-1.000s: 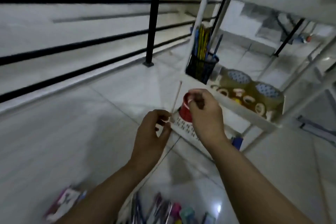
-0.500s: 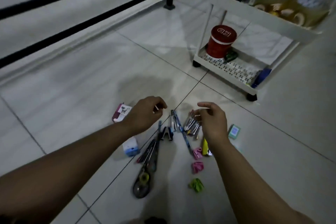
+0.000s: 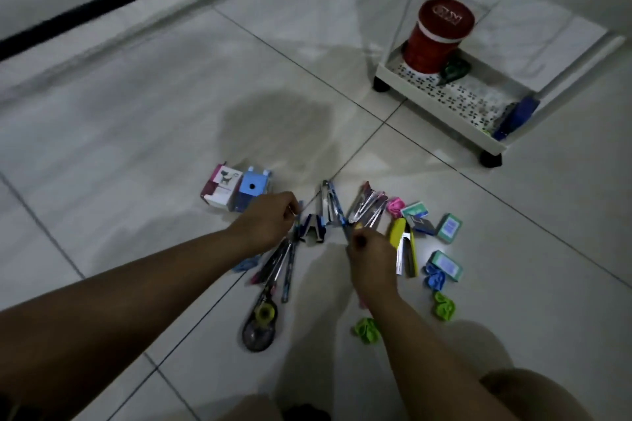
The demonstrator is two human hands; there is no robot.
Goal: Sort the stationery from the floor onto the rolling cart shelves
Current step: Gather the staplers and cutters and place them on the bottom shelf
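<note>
1. Progress: the task appears partly done. The bottom shelf of the rolling cart (image 3: 444, 102) already carries a red lidded cup (image 3: 436, 37), a green correction-tape dispenser (image 3: 453, 71) just beside it, and a blue item (image 3: 516, 116) at the shelf's near right corner; its exact type cannot be told.
2. Remaining stock: most of the stationery lies on the tiled floor (image 3: 136, 120), well apart from the cart.
3. Remaining items, left group: a pink-and-white box (image 3: 219, 188) touching a blue sharpener (image 3: 253, 186), a bundle of pens (image 3: 284, 263), and a clear tape dispenser (image 3: 260, 325).
4. Remaining items, right group: a second pen cluster (image 3: 367, 207), a yellow stapler (image 3: 405, 249), small staple boxes (image 3: 449, 227), and crumpled pink, blue and green pieces, including a green one (image 3: 367, 330).
5. Left hand (image 3: 268, 220): fingers curled above the upper end of the left pen bundle. Blur prevents confirming whether anything is pinched.
6. Right hand (image 3: 371, 249): fingers are closed around the lower end of a blue pen (image 3: 337, 207), whose tip points away toward the cart.
7. Judgement: the current step is pickup of pens; transfer to a shelf is not yet done.
</note>
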